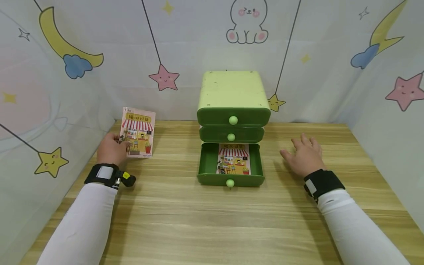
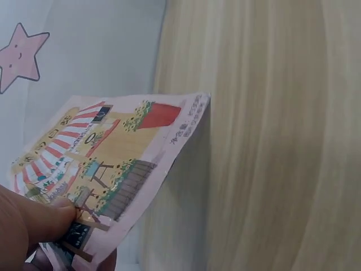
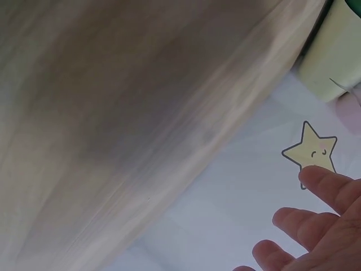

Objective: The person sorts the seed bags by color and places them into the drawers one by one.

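My left hand (image 1: 113, 150) pinches a pink illustrated seed packet (image 1: 140, 129) by its lower left edge, thumb on the front. In the left wrist view the packet (image 2: 107, 158) tilts above the wooden surface. A green drawer cabinet (image 1: 233, 90) stands at the back middle, its bottom drawer (image 1: 205, 162) pulled out and the two above it pushed in. Inside that drawer lies a second packet (image 1: 233, 160) with the same picture. To the right of the cabinet, my right hand (image 1: 305, 156) hovers over the table, fingers spread and holding nothing.
The wooden table (image 1: 212, 221) runs back to a white cloth backdrop (image 1: 185, 44) printed with stars, moons and a cartoon animal. Cloth sides close in on the left and right. Round light green knobs (image 1: 230, 183) stick out from the drawer fronts.
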A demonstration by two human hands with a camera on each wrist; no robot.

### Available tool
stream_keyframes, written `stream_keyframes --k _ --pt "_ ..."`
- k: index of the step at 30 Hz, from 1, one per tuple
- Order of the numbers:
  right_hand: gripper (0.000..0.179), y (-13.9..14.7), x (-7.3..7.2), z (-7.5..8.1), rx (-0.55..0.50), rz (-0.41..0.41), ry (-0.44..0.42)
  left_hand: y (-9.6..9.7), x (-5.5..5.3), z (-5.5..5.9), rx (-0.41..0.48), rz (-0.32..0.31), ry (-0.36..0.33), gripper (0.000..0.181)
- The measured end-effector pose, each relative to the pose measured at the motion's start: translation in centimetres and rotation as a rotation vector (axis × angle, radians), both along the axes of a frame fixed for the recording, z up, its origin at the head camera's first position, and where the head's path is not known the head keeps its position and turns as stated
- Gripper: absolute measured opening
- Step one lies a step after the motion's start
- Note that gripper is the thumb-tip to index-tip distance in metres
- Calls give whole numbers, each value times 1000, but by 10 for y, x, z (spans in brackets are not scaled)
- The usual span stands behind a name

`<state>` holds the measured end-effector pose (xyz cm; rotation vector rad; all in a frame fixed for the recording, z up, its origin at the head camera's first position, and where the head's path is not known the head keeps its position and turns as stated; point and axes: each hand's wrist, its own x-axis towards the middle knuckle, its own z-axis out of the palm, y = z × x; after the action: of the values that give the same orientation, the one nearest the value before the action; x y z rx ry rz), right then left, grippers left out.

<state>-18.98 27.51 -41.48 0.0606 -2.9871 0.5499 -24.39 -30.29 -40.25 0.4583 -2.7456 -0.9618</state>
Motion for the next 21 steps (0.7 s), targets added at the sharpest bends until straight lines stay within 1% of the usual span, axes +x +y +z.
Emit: stream_keyframes --k 5,13,16,21 --pt "77 0 0 0 -7 0 1 6 1 3 36 12 47 40" --pt "77 -2 -1 0 -24 1 18 21 2 10 68 28 127 41" --pt "76 -3 -1 1 -28 4 38 26 4 14 75 20 152 42" --pt "72 -4 -2 3 -33 16 95 35 9 22 91 -5 219 42"
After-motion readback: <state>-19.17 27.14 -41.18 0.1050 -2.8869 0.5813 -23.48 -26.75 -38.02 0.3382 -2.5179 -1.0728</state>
